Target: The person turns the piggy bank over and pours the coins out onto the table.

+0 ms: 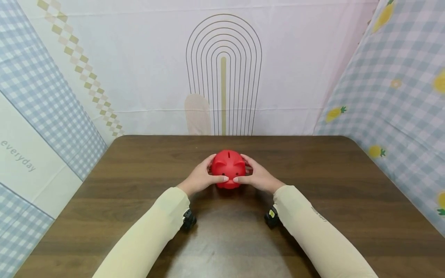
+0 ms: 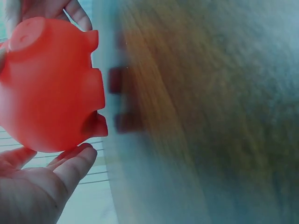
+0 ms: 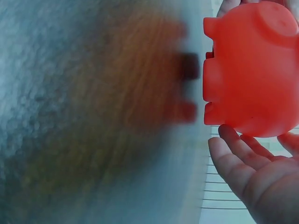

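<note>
A red piggy bank (image 1: pixel 228 165) with a coin slot on top and a snout facing me is held between both hands near the middle of the table. My left hand (image 1: pixel 202 177) grips its left side, thumb across the front by the snout. On the other side my right hand (image 1: pixel 260 177) holds it the same way, the two thumbs almost meeting. Both wrist views show a narrow gap between the feet of the piggy bank (image 2: pixel 51 93) and the tabletop, so it hangs just above the wood. The fingers behind it are partly hidden in the head view.
A dark brown wooden table (image 1: pixel 139 162) with a shiny surface lies under the hands. A white patterned cloth (image 1: pixel 149 69) hangs behind its far edge, with checked cloths (image 1: pixel 399 77) along both sides. Small black cameras (image 1: pixel 189 220) sit at the wrists.
</note>
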{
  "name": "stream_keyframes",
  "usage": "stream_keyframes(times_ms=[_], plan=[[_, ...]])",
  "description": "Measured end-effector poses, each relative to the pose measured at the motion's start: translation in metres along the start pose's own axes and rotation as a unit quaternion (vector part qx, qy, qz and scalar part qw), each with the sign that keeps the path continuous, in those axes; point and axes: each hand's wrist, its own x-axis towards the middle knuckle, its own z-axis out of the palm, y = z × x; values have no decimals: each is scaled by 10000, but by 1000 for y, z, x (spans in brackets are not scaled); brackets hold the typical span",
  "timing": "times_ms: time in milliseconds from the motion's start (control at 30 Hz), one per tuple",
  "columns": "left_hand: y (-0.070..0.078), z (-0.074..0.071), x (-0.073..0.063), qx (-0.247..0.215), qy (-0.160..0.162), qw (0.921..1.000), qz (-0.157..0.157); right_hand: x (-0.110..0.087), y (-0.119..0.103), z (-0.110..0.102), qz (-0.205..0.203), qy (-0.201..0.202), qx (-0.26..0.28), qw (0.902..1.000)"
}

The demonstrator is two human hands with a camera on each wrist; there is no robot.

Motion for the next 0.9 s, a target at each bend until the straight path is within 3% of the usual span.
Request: stream_keyframes(times_ms=[300,900], plan=[[10,-2,-7,-269,177,9994,110,-7,-8,-3,-235,90,388,9989],[25,-4,-17,-459,189,9987,125,-16,-19,-2,-520,-19,756,9958]])
